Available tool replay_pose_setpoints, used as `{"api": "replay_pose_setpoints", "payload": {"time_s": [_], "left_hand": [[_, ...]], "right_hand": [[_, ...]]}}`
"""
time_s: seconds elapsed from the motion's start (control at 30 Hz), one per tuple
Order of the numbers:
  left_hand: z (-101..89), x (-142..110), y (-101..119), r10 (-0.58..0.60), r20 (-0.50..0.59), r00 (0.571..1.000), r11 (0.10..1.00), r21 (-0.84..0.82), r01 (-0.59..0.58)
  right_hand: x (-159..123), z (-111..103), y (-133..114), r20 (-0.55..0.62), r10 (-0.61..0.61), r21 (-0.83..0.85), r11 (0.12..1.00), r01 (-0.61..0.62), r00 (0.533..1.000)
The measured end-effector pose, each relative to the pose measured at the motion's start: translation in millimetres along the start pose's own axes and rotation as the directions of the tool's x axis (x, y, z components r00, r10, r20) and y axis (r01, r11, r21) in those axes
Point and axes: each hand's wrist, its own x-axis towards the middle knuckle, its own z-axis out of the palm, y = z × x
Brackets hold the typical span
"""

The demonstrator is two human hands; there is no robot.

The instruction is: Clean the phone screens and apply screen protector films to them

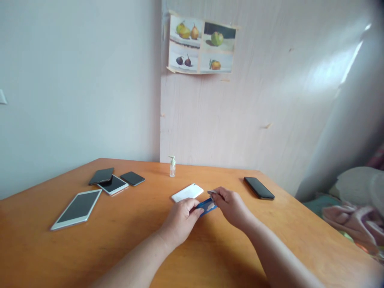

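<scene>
Over the middle of the table [129,240], my left hand [181,220] is closed on the near-left end of a small flat blue pack [208,205] with a pale patch on its face. My right hand [229,205] is pinched at the pack's other end. A small greyish edge shows at its fingertips; I cannot tell whether this is part of the pack or a separate piece. Just beyond my left hand lies a white phone [187,193], back side up, partly hidden by the fingers.
A clear pump bottle [172,168] stands towards the back. On the left lie a white tablet [78,208], a white-framed device [113,185] partly under a dark one [102,175], and a small black phone [132,178]. Another black phone [259,188] lies to the right.
</scene>
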Motion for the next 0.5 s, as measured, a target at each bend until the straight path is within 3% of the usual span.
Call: {"api": "replay_pose_setpoints", "payload": {"time_s": [0.3, 0.5], "left_hand": [[1.2, -1.4, 2.9, 0.0, 0.016, 1.0, 1.0, -0.024, 0.0], [2.2, -2.5, -7.0, -0.014, 0.055, 0.998, 0.992, 0.124, 0.007]], "right_hand": [[-13.6, 6.7, -24.0, 0.169, -0.118, 0.057, 0.992, 0.11, 0.979], [-12.1, -2.2, -16.6, 0.245, -0.016, 0.061, 0.998, 0.001, 0.969]]}}
